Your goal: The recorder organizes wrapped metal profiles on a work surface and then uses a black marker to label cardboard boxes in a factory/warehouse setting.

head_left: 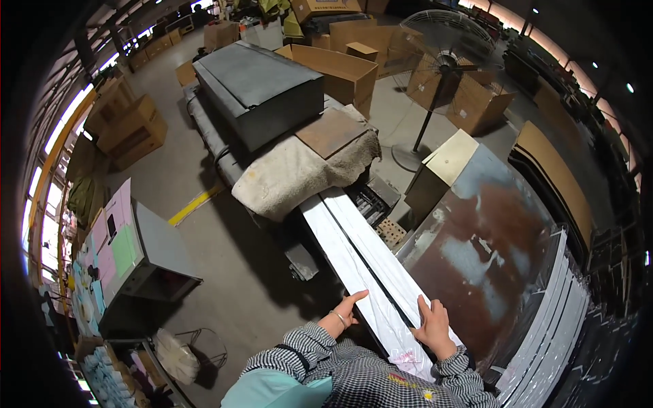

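Note:
Two long flat strips in wrinkled white wrapping, a left one and a right one, lie side by side with a narrow dark gap between them. Their far ends pass beneath a beige cloth draped over a machine. Reddish print marks the near end of the left strip. My left hand grips the left strip's outer edge, thumb on top, other fingers partly hidden. On the other side, my right hand closes over the right strip, its fingers bent on the wrapping.
Beyond the cloth stands a black machine housing. A rusty metal table is at the right, with a stack of wrapped white strips beside it. A grey cabinet stands left; a pedestal fan and cardboard boxes stand behind.

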### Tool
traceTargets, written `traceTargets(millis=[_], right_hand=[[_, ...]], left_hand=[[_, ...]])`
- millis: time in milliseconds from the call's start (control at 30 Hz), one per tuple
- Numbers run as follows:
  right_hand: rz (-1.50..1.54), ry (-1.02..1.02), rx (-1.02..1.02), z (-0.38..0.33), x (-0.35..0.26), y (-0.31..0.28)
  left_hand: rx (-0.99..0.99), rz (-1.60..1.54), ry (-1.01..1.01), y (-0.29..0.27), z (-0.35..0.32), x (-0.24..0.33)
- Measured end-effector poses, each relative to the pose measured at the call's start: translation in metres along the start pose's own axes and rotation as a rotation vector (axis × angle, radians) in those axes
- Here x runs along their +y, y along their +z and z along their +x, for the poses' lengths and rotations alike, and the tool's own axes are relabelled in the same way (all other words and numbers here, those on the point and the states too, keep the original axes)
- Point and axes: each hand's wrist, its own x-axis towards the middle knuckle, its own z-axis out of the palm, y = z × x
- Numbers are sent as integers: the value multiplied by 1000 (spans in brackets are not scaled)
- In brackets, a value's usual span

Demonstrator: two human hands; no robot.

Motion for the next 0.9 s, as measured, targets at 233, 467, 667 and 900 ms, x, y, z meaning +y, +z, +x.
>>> traceTargets(millis=[233, 467, 667, 900], right_hand=[[-17, -1, 54, 90, 26, 27], [288, 149, 639, 73, 19, -3], [-105, 967, 564, -166, 189, 22], [-402, 1327, 398, -391, 291, 35]], left_hand=[[53, 49, 22, 2, 53, 82], [200, 77, 240, 21, 115, 65], [-188, 168, -207, 43, 89, -74], [-94, 487, -311, 39, 44, -169]])
